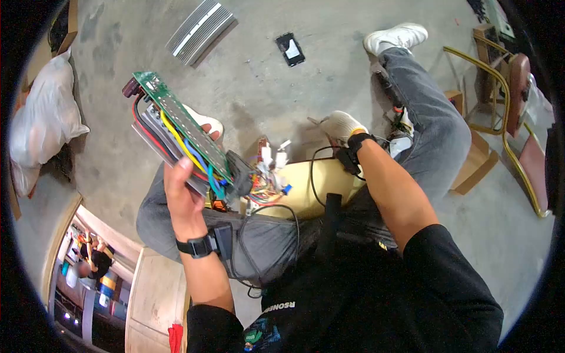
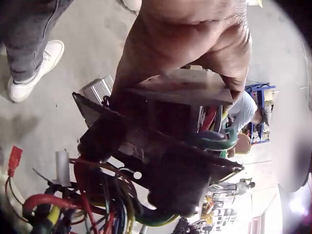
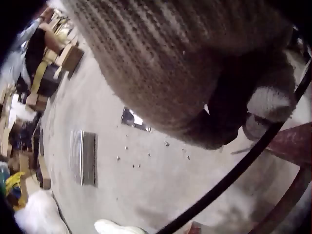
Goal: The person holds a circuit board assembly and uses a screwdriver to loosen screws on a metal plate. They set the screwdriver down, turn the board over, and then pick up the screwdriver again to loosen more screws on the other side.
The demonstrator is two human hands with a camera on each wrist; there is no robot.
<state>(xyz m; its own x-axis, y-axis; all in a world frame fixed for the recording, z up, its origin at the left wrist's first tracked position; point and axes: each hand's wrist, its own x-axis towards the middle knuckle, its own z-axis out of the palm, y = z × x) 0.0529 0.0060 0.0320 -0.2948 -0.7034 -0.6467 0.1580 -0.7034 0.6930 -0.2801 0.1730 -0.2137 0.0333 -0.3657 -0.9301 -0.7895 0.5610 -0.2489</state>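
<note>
Left hand: the bare left hand [image 1: 185, 189] gripped the board [image 1: 176, 115], thumb on the near side, fingers curled round behind.
Board: it was up off the floor, tilted, left of the lap, its green face showing; a grey block [image 2: 184, 87] sat against it.
Wires: thick coloured wires [image 1: 169, 126] ran along its side, and white plugs [image 1: 266, 155] on thin leads clustered at its lower end.
Right hand: the gloved right hand [image 1: 342, 125] had its fingers bent inward, with a thin grey tip [image 1: 313, 121] jutting out; whether they pinched it, I could not tell.
Lap: a yellow panel [image 1: 300, 188] lay between the thighs, a black cable [image 1: 315, 179] looping across it.
Floor: a ribbed cover [image 1: 201, 30] and a black plate [image 1: 290, 49] lay well apart, small bits [image 3: 166, 144] scattered near the plate.
Edges: a white bag [image 1: 47, 115] stood to the left, a chair [image 1: 505, 88] to the right.
</note>
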